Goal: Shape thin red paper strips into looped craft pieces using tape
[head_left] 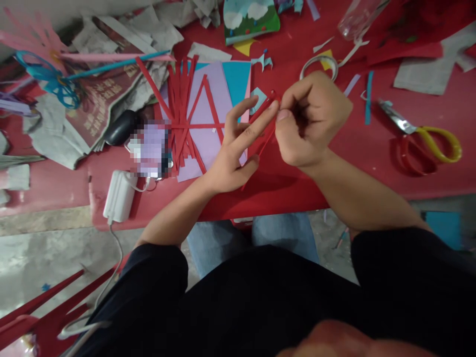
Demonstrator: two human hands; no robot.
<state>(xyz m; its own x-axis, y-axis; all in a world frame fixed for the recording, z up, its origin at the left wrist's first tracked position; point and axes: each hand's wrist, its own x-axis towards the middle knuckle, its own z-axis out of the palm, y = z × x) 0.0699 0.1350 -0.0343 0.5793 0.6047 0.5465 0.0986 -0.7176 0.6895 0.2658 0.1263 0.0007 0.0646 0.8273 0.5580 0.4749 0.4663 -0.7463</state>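
Observation:
My right hand (312,116) is closed, its thumb and index finger pinching a thin red paper strip (266,141) near its curled upper end. Beside it, my left hand (238,148) has its fingers spread, one fingertip touching by the pinch; the strip runs down behind the left thumb. To the left lies a bunch of red paper strips (181,104), fanned out over a lilac paper sheet (219,84). Blue paper (239,74) shows beneath the lilac sheet. Exactly how the strip bends between the fingertips is hidden.
Scissors (418,130) with red and yellow handles lie right, near a tape roll (319,67). Left are a white power bank (120,196), a cable, a black mouse (122,127) and a blue butterfly on a stick (61,82). Newspaper scraps (59,131) cover the far left.

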